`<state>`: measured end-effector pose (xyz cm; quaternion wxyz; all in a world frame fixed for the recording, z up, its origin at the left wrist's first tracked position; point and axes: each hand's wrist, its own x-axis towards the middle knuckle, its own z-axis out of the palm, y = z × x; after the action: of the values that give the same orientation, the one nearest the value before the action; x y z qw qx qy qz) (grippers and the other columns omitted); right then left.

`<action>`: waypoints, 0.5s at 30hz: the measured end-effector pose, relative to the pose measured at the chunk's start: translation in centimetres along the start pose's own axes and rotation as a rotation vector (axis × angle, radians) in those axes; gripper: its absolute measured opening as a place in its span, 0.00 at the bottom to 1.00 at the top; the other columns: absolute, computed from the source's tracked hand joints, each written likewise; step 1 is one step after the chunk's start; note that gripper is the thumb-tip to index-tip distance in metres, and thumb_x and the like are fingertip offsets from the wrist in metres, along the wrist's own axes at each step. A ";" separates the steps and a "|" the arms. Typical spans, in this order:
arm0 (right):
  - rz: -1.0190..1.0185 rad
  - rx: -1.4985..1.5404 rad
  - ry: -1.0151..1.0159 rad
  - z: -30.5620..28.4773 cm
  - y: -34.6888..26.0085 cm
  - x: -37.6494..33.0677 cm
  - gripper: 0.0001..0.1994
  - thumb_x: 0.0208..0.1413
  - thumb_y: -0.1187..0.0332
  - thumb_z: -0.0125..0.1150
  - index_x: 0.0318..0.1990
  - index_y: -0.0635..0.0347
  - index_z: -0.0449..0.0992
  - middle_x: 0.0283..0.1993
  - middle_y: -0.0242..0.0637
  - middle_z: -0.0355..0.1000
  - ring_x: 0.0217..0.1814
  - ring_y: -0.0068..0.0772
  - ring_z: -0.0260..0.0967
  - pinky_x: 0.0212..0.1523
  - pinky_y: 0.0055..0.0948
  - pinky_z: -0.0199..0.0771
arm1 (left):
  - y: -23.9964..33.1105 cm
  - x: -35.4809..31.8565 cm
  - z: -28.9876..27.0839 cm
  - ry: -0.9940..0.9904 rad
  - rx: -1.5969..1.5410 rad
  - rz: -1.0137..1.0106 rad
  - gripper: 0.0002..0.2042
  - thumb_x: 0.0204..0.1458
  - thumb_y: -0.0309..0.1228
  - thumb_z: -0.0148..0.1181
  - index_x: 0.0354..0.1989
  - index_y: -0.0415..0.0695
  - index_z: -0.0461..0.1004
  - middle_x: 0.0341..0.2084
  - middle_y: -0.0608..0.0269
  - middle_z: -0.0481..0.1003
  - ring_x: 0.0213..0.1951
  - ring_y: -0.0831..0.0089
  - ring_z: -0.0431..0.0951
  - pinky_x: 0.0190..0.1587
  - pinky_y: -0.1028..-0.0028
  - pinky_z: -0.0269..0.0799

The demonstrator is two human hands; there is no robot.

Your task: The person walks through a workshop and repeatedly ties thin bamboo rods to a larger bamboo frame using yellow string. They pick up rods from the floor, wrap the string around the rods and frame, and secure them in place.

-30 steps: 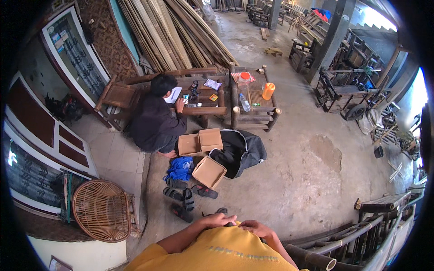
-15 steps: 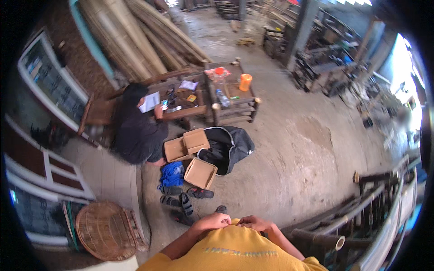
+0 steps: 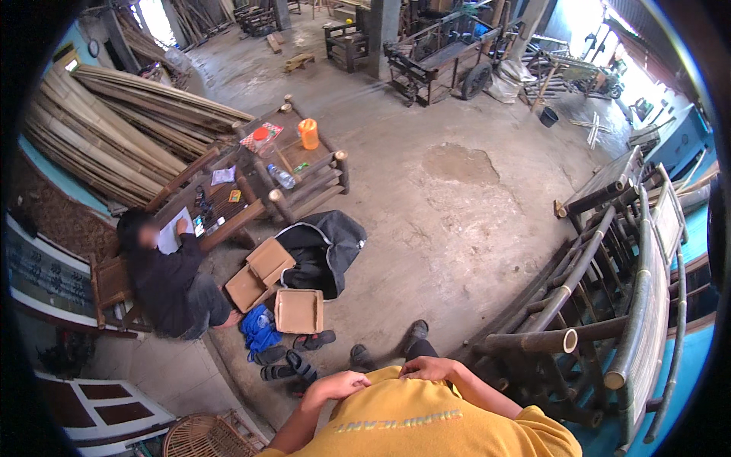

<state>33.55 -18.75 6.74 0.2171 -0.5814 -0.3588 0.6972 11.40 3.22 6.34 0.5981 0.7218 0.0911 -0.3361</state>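
Note:
At the lower middle, the front of my yellow shirt [image 3: 411,415] fills the view. My left hand [image 3: 344,385] rests at its hem with curled fingers closed on the cloth. Close by on the right, my right hand [image 3: 428,369] also pinches the hem, its fingertips partly hidden by the fabric. Beyond my hands, my feet in dark shoes [image 3: 417,333] stand on the concrete floor. Several dark sandals [image 3: 301,365] lie to the left of my feet.
Ahead lie open cardboard boxes [image 3: 298,311], a black bag [image 3: 335,236] and blue cloth [image 3: 259,329]. A person in dark clothes [image 3: 167,282] sits at a bamboo table [image 3: 251,212], one hand on paper. Bamboo furniture frames [image 3: 579,305] stand at right; a wicker chair [image 3: 202,438] is lower left.
My view has swung to the right and up, so the table and boxes sit further left and the bamboo frames show more. My hands stay at the shirt hem. The seated person's hand moved onto the paper.

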 end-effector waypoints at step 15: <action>-0.151 0.235 0.189 -20.3 7.1 -8.6 0.17 0.65 0.55 0.57 0.50 0.59 0.78 0.47 0.28 0.75 0.51 0.22 0.68 0.57 0.25 0.65 | 9.4 12.2 -11.3 -0.086 -0.263 -0.339 0.18 0.58 0.48 0.63 0.38 0.44 0.78 0.21 0.76 0.67 0.21 0.84 0.61 0.22 0.79 0.56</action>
<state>55.95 -24.53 5.72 0.3682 -0.5863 -0.2954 0.6583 29.89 7.84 7.27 0.6252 0.5970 0.2287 -0.4477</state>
